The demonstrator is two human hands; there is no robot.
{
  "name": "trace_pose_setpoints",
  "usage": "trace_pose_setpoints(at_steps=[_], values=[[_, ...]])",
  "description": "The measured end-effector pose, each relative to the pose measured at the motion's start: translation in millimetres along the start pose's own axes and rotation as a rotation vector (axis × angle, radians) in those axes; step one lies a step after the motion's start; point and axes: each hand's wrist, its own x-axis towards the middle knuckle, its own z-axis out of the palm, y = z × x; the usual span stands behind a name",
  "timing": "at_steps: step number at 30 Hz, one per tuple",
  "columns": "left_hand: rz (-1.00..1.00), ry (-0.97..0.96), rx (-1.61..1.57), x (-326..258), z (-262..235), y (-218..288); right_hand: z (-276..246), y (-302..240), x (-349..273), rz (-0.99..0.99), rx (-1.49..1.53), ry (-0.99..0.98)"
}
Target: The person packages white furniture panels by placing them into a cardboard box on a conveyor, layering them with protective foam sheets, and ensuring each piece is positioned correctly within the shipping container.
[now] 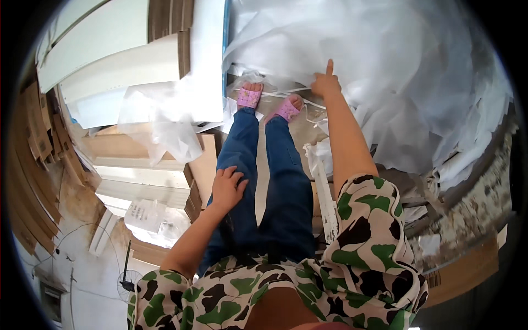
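Reaching with the right hand [325, 83], forefinger out, into the white plastic sheeting [385, 82] heaped beyond the pink sandals [268, 104], left hand [228, 187] flat on the thigh, risks tripping on loose strips.

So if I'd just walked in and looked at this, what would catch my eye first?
Probably the huge heap of crumpled white plastic sheeting filling the upper right, with the person's right hand reaching down to its edge, one finger pointing out. Next, the bright pink slip-on sandals on the feet below blue jeans in the centre, where the left hand rests on the thigh. Stacked white flat panels lie at upper left.
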Motion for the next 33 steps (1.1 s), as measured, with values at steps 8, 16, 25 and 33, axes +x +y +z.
trace_pose_setpoints(at_steps=[8, 16, 25, 33], values=[[0.012, 0.173, -0.135, 136.3, -25.1, -22.6, 67.3, 50.6, -103.7, -0.09, 0.812, 0.131], [0.113, -0.125, 0.042, 173.4, -22.7, 57.6, 73.4, 123.5, -316.8, 0.044, 0.821, -0.237], [0.214, -0.688, -1.263, 84.3, 116.7, 101.0, 39.4, 76.6, -262.2, 0.488, 1.82, -0.16], [0.208, -0.374, 0.015, 71.7, 1.5, 41.3, 100.2, 255.6, -206.5, 0.552, -0.172, -0.818]])
